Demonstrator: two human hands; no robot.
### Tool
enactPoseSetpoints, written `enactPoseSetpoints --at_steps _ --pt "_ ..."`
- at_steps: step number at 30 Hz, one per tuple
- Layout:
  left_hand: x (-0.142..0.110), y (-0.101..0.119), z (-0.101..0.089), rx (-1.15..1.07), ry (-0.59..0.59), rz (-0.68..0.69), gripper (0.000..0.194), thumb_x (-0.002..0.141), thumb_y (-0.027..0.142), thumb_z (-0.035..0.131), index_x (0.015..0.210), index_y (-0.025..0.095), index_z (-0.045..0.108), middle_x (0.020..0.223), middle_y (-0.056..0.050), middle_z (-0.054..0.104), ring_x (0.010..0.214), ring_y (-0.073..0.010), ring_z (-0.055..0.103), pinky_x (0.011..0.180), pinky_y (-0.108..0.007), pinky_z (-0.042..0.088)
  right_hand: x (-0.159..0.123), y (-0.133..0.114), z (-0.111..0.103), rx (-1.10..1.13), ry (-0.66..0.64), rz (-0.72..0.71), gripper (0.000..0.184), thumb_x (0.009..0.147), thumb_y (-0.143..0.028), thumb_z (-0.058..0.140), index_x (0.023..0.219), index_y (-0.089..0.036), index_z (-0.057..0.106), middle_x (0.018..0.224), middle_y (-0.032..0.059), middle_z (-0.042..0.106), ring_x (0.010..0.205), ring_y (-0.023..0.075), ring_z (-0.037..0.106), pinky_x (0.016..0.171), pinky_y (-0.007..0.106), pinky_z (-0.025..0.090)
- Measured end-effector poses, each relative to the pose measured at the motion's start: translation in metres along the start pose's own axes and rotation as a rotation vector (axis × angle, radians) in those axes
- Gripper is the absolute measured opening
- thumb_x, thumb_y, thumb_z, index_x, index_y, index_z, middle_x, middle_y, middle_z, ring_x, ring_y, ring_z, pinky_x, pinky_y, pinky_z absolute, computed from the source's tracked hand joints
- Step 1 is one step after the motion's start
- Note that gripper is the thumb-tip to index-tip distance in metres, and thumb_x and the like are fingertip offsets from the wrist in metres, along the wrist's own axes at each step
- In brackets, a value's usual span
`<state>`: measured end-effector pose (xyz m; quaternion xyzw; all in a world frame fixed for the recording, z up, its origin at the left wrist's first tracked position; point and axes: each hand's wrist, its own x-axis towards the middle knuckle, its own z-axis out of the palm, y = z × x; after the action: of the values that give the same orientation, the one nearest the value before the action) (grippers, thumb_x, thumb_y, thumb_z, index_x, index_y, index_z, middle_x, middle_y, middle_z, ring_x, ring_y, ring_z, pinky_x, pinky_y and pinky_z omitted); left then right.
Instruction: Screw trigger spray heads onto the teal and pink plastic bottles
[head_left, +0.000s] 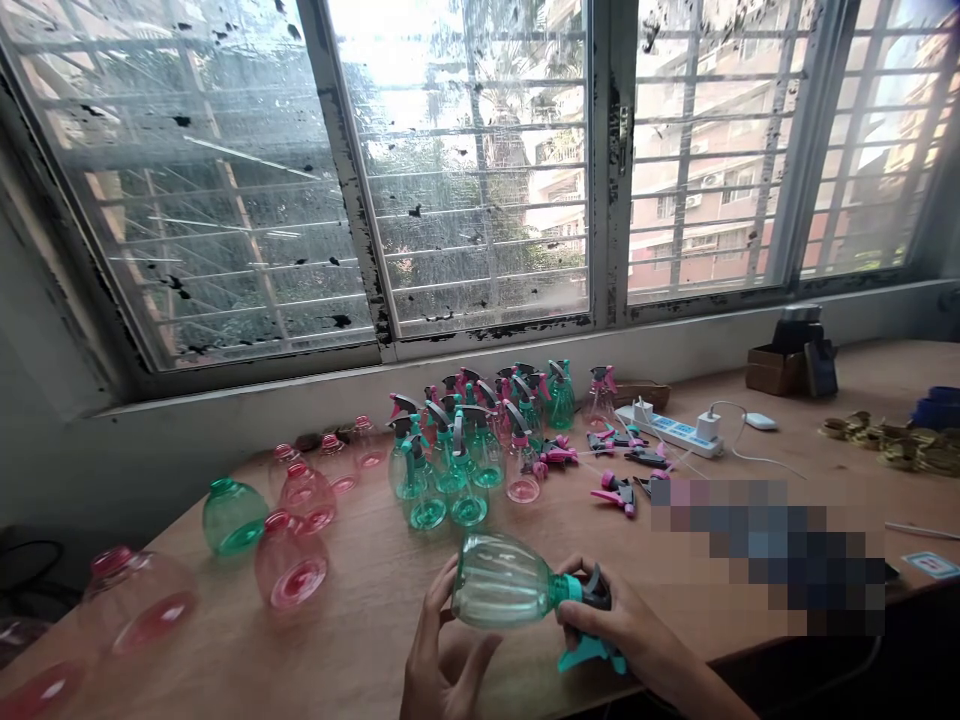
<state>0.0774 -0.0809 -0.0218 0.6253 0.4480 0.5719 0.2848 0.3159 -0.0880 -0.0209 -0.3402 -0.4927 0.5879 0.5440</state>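
A clear green spray bottle (502, 580) lies sideways in the air above the table's near edge, its base to the left. My right hand (622, 615) is closed around its neck and the teal and black trigger head (592, 600). At the base end, my left hand (442, 650) cups the bottle, its fingers curled against the base and its thumb below. Farther back stands a group of green spray bottles (469, 500) with trigger heads fitted, among them a pink spray bottle (523, 480). Loose pink and black trigger heads (619, 495) lie to their right.
Headless pink bottles (292, 565) and a green bottle (232, 520) occupy the wooden table's (360, 620) left side. A white power strip (675, 430), a cardboard box (776, 370) and gold-coloured rings (907, 440) are at the right. A blurred patch covers the right front.
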Motion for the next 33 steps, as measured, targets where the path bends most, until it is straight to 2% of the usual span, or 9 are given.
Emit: enactPoseSetpoints --at_steps 4,8,13,15,21,26,30,33 --pt "-0.001 -0.001 0.002 -0.018 0.016 -0.037 0.060 0.083 0.055 0.071 0.136 0.031 0.057 0.132 -0.009 0.070 0.121 -0.0331 0.067 0.101 -0.045 0.056 -0.002 -0.003 0.001 -0.037 -0.005 0.012 0.035 0.080 -0.035 0.084 0.102 -0.020 0.061 0.066 -0.0039 0.072 0.063 0.0152 0.067 0.061 0.024 0.052" --pt "0.001 -0.003 0.002 -0.056 -0.015 -0.057 0.060 0.085 0.055 0.069 0.137 0.029 0.057 0.133 -0.010 0.070 0.119 -0.0327 0.069 0.107 -0.046 0.052 0.000 0.002 0.000 0.021 0.009 0.025 0.037 0.080 -0.037 0.084 0.103 -0.020 0.060 0.066 -0.0030 0.073 0.062 0.0157 0.067 0.059 0.025 0.052" --pt "0.003 -0.001 0.001 -0.008 0.000 0.019 0.048 0.086 0.049 0.070 0.130 0.030 0.064 0.142 -0.009 0.063 0.128 -0.0339 0.062 0.105 -0.044 0.054 0.003 0.004 -0.001 0.079 -0.001 0.021 0.037 0.079 -0.039 0.085 0.099 -0.020 0.061 0.074 -0.0026 0.073 0.063 0.0161 0.069 0.058 0.026 0.054" --pt "0.003 0.000 0.000 0.007 0.004 0.037 0.045 0.086 0.048 0.070 0.127 0.030 0.065 0.140 -0.009 0.064 0.128 -0.0340 0.062 0.103 -0.044 0.055 0.003 0.002 0.000 0.079 0.002 0.030 0.038 0.077 -0.041 0.085 0.097 -0.021 0.061 0.074 -0.0027 0.073 0.062 0.0162 0.069 0.058 0.026 0.054" --pt "0.002 -0.002 0.000 -0.015 0.012 0.018 0.054 0.083 0.052 0.072 0.131 0.029 0.061 0.147 -0.010 0.059 0.130 -0.0350 0.060 0.107 -0.047 0.052 -0.003 -0.010 0.006 -0.020 -0.014 0.047 0.038 0.077 -0.041 0.086 0.097 -0.020 0.061 0.064 -0.0037 0.072 0.061 0.0151 0.066 0.060 0.024 0.051" --pt "0.002 0.001 0.000 -0.027 0.027 0.001 0.052 0.086 0.053 0.069 0.131 0.028 0.063 0.144 -0.010 0.062 0.130 -0.0345 0.061 0.112 -0.048 0.048 -0.004 -0.016 0.008 -0.044 0.003 0.058 0.039 0.076 -0.043 0.086 0.095 -0.020 0.061 0.064 -0.0042 0.071 0.061 0.0150 0.066 0.059 0.024 0.051" --pt "0.003 0.002 -0.001 0.023 0.024 0.009 0.049 0.087 0.049 0.069 0.132 0.031 0.064 0.145 -0.007 0.062 0.138 -0.0352 0.053 0.112 -0.049 0.048 -0.003 -0.010 0.006 -0.009 0.010 0.060 0.039 0.077 -0.042 0.085 0.097 -0.020 0.060 0.065 -0.0034 0.072 0.061 0.0152 0.066 0.059 0.024 0.051" --pt "0.004 0.001 -0.001 0.034 0.029 0.055 0.048 0.086 0.048 0.070 0.132 0.034 0.065 0.144 -0.005 0.063 0.138 -0.0353 0.054 0.110 -0.049 0.051 0.000 -0.003 0.003 0.044 0.000 0.040 0.040 0.077 -0.042 0.085 0.098 -0.021 0.059 0.070 -0.0029 0.073 0.061 0.0155 0.067 0.058 0.025 0.053"
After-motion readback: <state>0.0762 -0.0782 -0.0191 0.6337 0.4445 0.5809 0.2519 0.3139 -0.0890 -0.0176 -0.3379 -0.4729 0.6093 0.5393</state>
